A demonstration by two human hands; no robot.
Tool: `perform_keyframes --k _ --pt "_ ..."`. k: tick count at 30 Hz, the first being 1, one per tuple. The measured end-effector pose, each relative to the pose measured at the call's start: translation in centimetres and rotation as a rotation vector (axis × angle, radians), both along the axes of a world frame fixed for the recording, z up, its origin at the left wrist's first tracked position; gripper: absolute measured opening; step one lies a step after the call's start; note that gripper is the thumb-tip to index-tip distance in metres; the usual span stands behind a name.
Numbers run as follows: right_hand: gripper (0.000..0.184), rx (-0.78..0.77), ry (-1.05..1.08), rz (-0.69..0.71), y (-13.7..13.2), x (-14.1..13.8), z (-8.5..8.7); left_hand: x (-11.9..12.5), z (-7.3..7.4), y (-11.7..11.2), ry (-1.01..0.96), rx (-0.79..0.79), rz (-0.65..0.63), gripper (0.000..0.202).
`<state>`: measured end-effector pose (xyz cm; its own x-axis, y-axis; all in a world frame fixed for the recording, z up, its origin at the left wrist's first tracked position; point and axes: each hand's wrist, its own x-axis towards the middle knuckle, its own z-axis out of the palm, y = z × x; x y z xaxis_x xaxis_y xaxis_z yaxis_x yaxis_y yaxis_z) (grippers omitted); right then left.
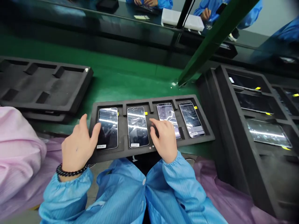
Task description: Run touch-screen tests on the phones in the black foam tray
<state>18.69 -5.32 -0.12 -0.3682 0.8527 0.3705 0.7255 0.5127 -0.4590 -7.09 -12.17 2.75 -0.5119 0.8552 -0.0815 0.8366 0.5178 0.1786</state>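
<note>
In front of me lies a black foam tray (137, 151) with several phones in its compartments. My left hand (80, 141) is at the tray's left end, fingers apart, thumb near the edge of the leftmost dark-screened phone (107, 130). Beside that is a second dark phone (137, 129) with a white label at its bottom. My right hand (164, 137) hovers with thumb and forefinger apart, partly covering a third phone (167, 111) whose screen is lit with text. The rightmost phone (192, 119) also shows lit text. Small yellow tabs stick out by the phones.
On the left, stacked foam trays (77, 90) show vacant compartments. To the right, a tall stack of foam trays (230, 124) holds more phones. A slanted green post (210, 46) rises from the green bench (130, 76). Co-workers in blue sleeves sit across, with a white box (182, 20).
</note>
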Motion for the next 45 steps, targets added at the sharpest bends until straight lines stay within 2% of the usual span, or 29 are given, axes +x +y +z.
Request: perform_keyframes --k 2,6,10,15,25,31,34,36,39,41,45 --pt "0.038 -0.044 -0.024 -0.030 0.4 -0.8 -0.3 0.7 0.0 1.1 0.025 -0.026 -0.043 0.087" --pt "0.046 -0.136 -0.055 -0.002 0.8 -1.3 -0.9 1.9 -1.4 3.4 0.091 -0.064 -0.113 0.109" --pt "0.052 -0.127 -0.039 0.088 0.7 -1.1 -1.2 2.4 -2.3 4.1 0.110 -0.073 -0.083 0.106" --pt "0.056 -0.113 -0.031 0.124 0.6 -0.7 -1.4 2.5 -2.3 4.4 0.095 -0.029 -0.012 0.096" --pt "0.059 -0.113 0.005 0.132 0.6 -0.7 -1.6 2.6 -2.7 4.6 0.102 0.011 -0.047 0.100" --pt "0.059 -0.160 0.054 0.172 0.9 -0.5 -1.8 3.4 -2.5 5.0 0.139 -0.014 -0.060 0.089" --pt "0.060 -0.140 0.050 0.192 0.9 -0.5 -1.8 3.2 -2.8 5.0 0.130 -0.002 -0.056 0.091" --pt "0.061 -0.112 0.029 0.192 0.7 -0.6 -1.7 2.5 -3.1 4.6 0.082 0.051 -0.068 0.096" --pt "0.063 -0.088 0.009 0.199 0.4 -0.7 -1.5 0.9 -3.4 3.3 -0.043 0.219 -0.126 0.099" --pt "0.059 -0.077 0.031 0.199 0.3 -0.7 -1.4 -0.1 -3.4 1.9 -0.098 0.293 -0.173 0.086" --pt "0.050 -0.083 0.093 0.178 0.5 -0.3 -1.4 -1.9 -3.4 -2.1 -0.115 0.284 -0.278 0.055"
